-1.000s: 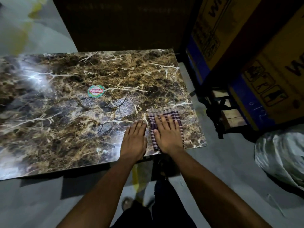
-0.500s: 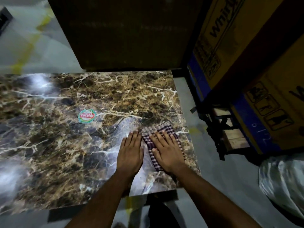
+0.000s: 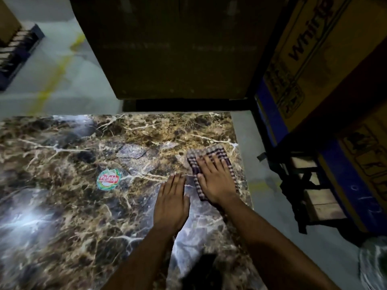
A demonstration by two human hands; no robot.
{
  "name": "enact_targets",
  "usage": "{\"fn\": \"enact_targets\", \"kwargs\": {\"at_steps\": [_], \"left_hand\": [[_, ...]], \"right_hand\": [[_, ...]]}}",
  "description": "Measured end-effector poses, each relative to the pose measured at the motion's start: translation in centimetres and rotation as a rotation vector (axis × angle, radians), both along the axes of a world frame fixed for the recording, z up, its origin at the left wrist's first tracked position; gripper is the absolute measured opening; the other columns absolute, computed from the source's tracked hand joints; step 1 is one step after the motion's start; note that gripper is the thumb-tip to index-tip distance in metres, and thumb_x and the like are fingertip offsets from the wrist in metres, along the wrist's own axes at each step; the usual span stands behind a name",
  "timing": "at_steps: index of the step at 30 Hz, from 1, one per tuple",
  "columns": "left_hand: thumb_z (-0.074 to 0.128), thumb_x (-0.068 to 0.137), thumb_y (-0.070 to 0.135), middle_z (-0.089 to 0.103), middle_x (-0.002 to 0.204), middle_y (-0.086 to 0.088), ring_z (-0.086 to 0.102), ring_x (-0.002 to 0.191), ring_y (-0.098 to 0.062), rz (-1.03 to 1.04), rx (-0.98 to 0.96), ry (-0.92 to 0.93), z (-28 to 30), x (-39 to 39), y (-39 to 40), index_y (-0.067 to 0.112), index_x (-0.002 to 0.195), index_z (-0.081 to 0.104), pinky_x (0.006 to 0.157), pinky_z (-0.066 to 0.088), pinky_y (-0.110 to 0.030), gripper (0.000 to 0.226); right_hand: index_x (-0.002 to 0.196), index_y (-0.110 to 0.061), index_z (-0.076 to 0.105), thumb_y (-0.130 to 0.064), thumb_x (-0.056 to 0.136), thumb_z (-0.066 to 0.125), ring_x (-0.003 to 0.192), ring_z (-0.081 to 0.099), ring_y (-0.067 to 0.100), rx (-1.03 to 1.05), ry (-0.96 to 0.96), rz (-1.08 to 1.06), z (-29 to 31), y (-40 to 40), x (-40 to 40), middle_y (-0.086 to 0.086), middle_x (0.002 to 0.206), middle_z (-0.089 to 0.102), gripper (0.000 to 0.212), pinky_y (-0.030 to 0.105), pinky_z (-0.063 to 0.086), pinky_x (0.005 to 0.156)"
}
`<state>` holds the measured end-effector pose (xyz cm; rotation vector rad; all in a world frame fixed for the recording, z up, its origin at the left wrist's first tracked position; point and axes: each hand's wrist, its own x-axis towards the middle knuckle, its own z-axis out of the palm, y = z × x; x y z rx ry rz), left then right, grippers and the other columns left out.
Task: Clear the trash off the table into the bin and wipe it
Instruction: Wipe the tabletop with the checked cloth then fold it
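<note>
Two flat hands: right hand (image 3: 215, 181) presses one cloth (image 3: 211, 152).

The right hand (image 3: 217, 181) lies flat, fingers straight, on a folded checked cloth (image 3: 209, 152) near the marbled worktop's (image 3: 62, 216) edge at three o'clock, while the left hand (image 3: 171, 203) rests flat on the bare surface just beside it, towards nine o'clock, fingers straight and together. A round green-and-red sticker (image 3: 109, 179) sits on the worktop at nine o'clock from the left hand, well apart from the cloth. A dark tall box (image 3: 171, 49) stands beyond the far edge at twelve o'clock, yellow-and-blue cartons (image 3: 314, 59) stand at two o'clock, and a crumpled plastic bag (image 3: 374, 262) shows at four o'clock on the floor.
</note>
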<state>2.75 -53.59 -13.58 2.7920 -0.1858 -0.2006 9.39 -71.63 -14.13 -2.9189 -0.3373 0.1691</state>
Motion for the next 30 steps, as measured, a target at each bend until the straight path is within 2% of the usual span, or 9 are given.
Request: {"fn": "enact_targets", "kwargs": {"at_steps": [3,8,11,14,19,24,28,30], "left_hand": [[0.025,0.106,0.038,0.01,0.169,0.0,0.002,0.155,-0.016,0.022,0.021,-0.02,0.3,2.9,-1.0,0.017,0.16,0.015,0.125,0.001,-0.034,0.059],[0.027,0.106,0.035,0.009,0.169,0.0,0.001,0.155,-0.017,0.095,0.017,-0.02,0.1,7.1,-0.8,0.017,0.16,0.015,0.123,-0.001,-0.035,0.058],[0.03,0.105,0.035,0.013,0.168,0.001,0.005,0.155,-0.016,0.074,0.01,-0.037,-0.2,8.8,-0.7,0.019,0.16,0.017,0.124,0.004,-0.036,0.059],[0.028,0.105,0.036,0.011,0.169,0.003,0.004,0.155,-0.015,0.083,0.013,-0.048,-0.4,10.0,-1.1,0.021,0.16,0.015,0.123,0.001,-0.034,0.059],[0.029,0.104,0.036,0.014,0.168,0.0,0.006,0.155,-0.017,0.092,0.019,-0.065,-0.3,12.3,-2.0,0.02,0.16,0.016,0.124,0.002,-0.035,0.059],[0.026,0.105,0.038,0.013,0.168,-0.001,0.005,0.155,-0.018,0.027,0.036,-0.057,-0.4,14.4,-2.8,0.02,0.16,0.016,0.126,0.004,-0.038,0.059],[0.025,0.106,0.038,0.011,0.169,0.001,0.005,0.155,-0.018,-0.009,0.054,-0.043,-0.3,16.3,-4.4,0.02,0.161,0.012,0.124,0.002,-0.038,0.059],[0.025,0.106,0.037,0.008,0.169,0.001,0.003,0.155,-0.017,-0.033,0.037,-0.035,-0.3,16.2,-5.7,0.021,0.161,0.01,0.124,0.0,-0.037,0.059]], "right_hand": [[0.162,-0.03,0.012,-0.048,0.103,0.021,0.156,0.008,0.028,0.023,0.018,-0.043,-0.1,2.7,3.4,-0.001,0.169,0.017,0.062,0.045,-0.001,0.126],[0.161,-0.034,0.018,-0.05,0.103,0.022,0.154,0.018,0.024,-0.022,-0.021,0.23,-0.5,-0.8,5.2,-0.005,0.167,0.025,0.06,0.045,0.007,0.126],[0.161,-0.033,0.015,-0.049,0.104,0.021,0.155,0.013,0.025,-0.032,-0.024,0.115,-0.7,-1.3,10.3,-0.004,0.168,0.021,0.06,0.045,0.003,0.126],[0.162,-0.031,0.014,-0.046,0.105,0.024,0.156,0.01,0.026,0.006,-0.019,-0.001,-0.7,0.9,12.8,-0.002,0.169,0.018,0.06,0.045,0.002,0.126],[0.161,-0.037,0.01,-0.05,0.106,0.021,0.157,0.008,0.021,-0.029,-0.022,0.264,-0.5,-1.9,14.3,-0.007,0.169,0.016,0.058,0.043,-0.001,0.126],[0.161,-0.034,0.013,-0.048,0.105,0.024,0.157,0.006,0.023,-0.016,-0.024,0.033,-0.6,-1.8,19.6,-0.004,0.169,0.016,0.058,0.043,0.0,0.125],[0.161,-0.035,0.018,-0.048,0.105,0.026,0.156,0.011,0.022,-0.05,-0.028,0.26,-0.7,-3.7,19.5,-0.006,0.168,0.02,0.058,0.044,0.004,0.125],[0.16,-0.036,0.019,-0.049,0.105,0.025,0.155,0.013,0.021,-0.073,-0.049,0.284,-0.9,-6.3,19.4,-0.007,0.168,0.022,0.057,0.044,0.005,0.125]]}}
